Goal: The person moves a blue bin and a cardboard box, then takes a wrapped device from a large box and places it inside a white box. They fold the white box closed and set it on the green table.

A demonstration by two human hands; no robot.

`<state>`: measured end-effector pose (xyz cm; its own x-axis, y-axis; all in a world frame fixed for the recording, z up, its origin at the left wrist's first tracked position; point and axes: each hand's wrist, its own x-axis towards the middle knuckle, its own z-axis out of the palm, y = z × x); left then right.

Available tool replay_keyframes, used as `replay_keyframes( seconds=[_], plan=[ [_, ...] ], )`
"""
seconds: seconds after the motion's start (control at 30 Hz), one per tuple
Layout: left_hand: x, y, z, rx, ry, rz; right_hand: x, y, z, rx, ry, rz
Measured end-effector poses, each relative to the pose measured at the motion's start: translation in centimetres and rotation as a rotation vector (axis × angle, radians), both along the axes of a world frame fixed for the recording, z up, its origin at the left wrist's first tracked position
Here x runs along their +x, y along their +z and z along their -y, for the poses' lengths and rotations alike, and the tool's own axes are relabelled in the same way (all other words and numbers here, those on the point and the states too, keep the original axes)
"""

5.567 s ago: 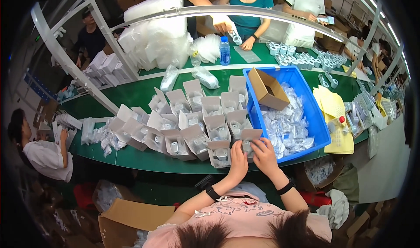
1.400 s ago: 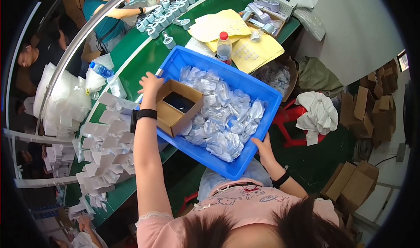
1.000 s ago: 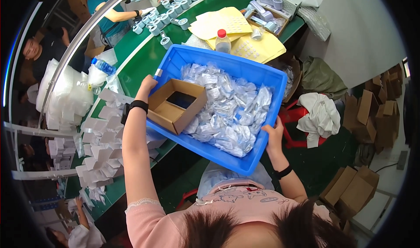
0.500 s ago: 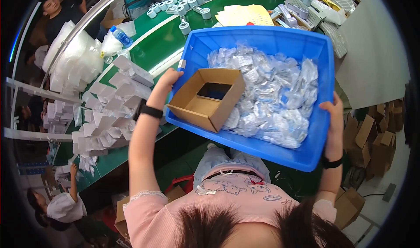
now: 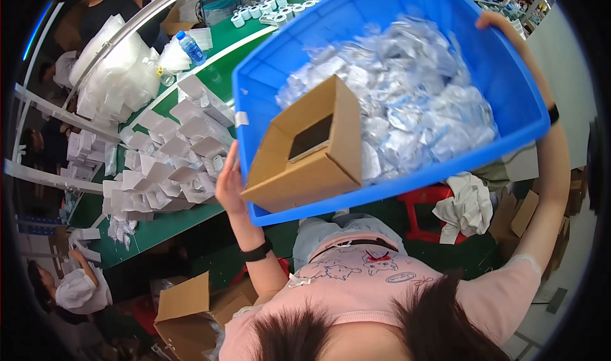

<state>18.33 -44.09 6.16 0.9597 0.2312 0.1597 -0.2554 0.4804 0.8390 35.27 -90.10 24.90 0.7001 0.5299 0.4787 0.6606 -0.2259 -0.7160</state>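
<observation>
In the head view, a blue plastic bin [image 5: 522, 110], rectangular with smooth, faintly ribbed walls and a thick rolled rim, hangs tilted in front of the person's chest, held up between both hands. The left hand [image 5: 230, 183] grasps it at the near left corner, fingers fairly straight along the outer wall, the palm partly hidden by the bin. The right hand [image 5: 498, 25] is clasped on the far right rim, arm stretched out, fingertips bent over the edge.

Inside, a loose heap of crinkled, glossy clear packets [image 5: 414, 100] with whitish and pale-blue contents fills much of the floor. Against the left wall leans an open-topped box [image 5: 305, 180] of matte brown cardboard, crisp-edged, with a flat, dark rectangular object [image 5: 312, 137] inside.

To the left, rows of white card cartons [image 5: 153, 173] stand with upright flaps on the smooth green tabletop [image 5: 172, 230]. Beyond them are a blue-capped bottle [image 5: 191, 48] lying tilted, a bulky pile of translucent plastic film [image 5: 118, 71] and pale, rounded parts [image 5: 267, 8]. Below right, a rumpled white cloth [image 5: 468, 202] drapes over a hard red stool [image 5: 417, 218].
</observation>
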Motion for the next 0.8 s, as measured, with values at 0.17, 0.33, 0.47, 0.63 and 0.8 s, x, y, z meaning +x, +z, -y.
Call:
replay_keyframes(
  seconds=[0.17, 0.33, 0.47, 0.63, 0.8],
  plan=[
    [-0.8, 2.5, 4.6, 0.001, 0.055, 0.084, 8.1, -2.4, 1.7, 0.069, 0.292, 0.097],
    [-1.4, 4.6, 4.8, 0.148, 0.279, 0.012, 12.1, -5.1, 0.5, 0.137, 0.682, 0.301],
    [-1.2, 6.3, 6.2, 0.082, 0.066, 0.145, 10.9, -6.9, 1.3, 0.048, 0.33, -0.086],
    [0.2, 6.6, 13.9, 1.09, 0.951, 0.414, 13.8, -11.5, 3.2, 0.102, 0.412, -0.047],
    [0.3, 8.3, 15.2, 1.307, 1.065, 0.397, 16.4, -11.6, 3.0, -0.036, 0.459, -0.153]
  ],
)
